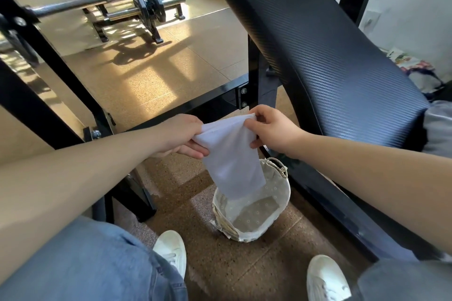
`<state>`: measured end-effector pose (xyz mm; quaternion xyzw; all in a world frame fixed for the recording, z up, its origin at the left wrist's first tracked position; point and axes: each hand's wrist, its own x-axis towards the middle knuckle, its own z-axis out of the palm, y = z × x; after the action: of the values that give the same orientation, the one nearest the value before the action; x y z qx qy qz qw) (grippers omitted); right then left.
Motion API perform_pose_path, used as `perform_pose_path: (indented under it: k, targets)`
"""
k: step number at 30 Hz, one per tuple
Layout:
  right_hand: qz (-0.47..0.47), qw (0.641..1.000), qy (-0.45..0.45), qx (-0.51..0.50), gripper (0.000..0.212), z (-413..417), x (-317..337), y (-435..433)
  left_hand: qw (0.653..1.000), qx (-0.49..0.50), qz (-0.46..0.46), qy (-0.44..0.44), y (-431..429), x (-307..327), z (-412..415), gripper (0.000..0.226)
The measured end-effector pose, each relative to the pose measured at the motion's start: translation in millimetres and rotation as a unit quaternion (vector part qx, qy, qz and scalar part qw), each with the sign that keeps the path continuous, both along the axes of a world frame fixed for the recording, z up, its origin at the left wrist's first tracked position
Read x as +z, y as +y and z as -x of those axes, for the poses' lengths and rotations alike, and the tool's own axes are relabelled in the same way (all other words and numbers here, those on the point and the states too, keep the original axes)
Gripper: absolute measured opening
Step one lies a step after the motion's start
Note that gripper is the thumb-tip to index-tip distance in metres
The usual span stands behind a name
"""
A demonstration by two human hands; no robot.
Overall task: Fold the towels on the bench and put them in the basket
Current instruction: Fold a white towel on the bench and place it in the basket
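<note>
While it hangs above the basket (on the floor), the white towel is pinched at its top by left grip and right grip.

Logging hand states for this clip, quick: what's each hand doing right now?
Left hand: closed, pinching the top edge of the white towel.
Right hand: closed, pinching the same towel's top edge, over the basket.

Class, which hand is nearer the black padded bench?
Right. The right hand pinches the white towel just beside the black padded bench; the left hand holds it farther left.
</note>
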<state>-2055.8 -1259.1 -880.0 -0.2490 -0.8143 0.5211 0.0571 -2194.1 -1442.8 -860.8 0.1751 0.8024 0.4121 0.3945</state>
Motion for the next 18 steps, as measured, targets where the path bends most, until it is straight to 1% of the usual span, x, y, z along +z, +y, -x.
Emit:
perform_pose_path:
  k: [2,3,6,8,10,13,16,18]
  targets:
    - [0.055,0.998,-0.016,-0.018,0.024,0.5,-1.1,-0.3,0.997,0.005,-0.047,-0.058,-0.5,0.0,4.5,0.024]
    - [0.069,0.997,-0.019,-0.022,0.027,0.1,-0.9,-0.8,0.996,-0.01,-0.061,-0.07,-1.9,0.0,6.2,0.025]
    - [0.082,0.996,-0.009,-0.019,0.023,-1.1,-1.9,1.4,0.996,-0.064,-0.051,-0.044,-7.5,-2.1,8.2,0.024]
    - [0.097,0.995,-0.013,-0.003,0.019,-0.8,-3.3,4.5,0.997,-0.062,-0.033,-0.014,-9.3,-5.0,8.3,0.019]
    - [0.105,0.994,-0.036,0.002,0.016,0.6,-3.8,7.1,0.998,-0.057,-0.029,-0.009,-9.5,-6.9,6.6,0.02]
    - [0.123,0.992,-0.04,-0.005,0.008,1.1,-3.4,5.4,0.996,-0.035,-0.049,-0.07,-6.8,-9.6,5.4,0.029]
    - [0.18,0.983,-0.018,-0.029,0.014,1.1,-4.8,0.9,0.984,0.03,-0.095,-0.145,-3.0,-8.9,8.1,0.038]
    - [0.201,0.979,-0.01,-0.044,0.018,2.4,-6.2,1.0,0.982,0.04,-0.104,-0.155,-2.1,-8.6,10.4,0.037]
